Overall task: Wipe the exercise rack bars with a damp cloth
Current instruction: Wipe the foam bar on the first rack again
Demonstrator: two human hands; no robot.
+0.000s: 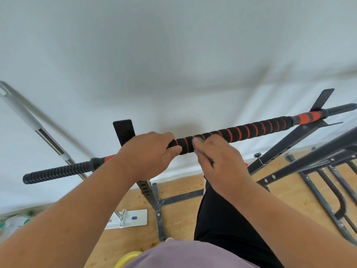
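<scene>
A long bar (251, 130) wrapped in black foam with orange spiral stripes lies across the black exercise rack (286, 146), running from lower left to upper right. My left hand (146, 153) is wrapped around the bar near its middle. My right hand (222, 161) rests on the foam just to the right of it, fingers curled. A thin strip of dark grey cloth (209, 159) shows along the edge of my right palm, and the hand hides most of it.
A white wall stands close behind the rack. A mop handle (29, 117) leans at the left, its flat white head (131, 218) on the wooden floor. More black rack tubes (318, 167) crowd the right. A yellow round object (127, 259) sits at the bottom edge.
</scene>
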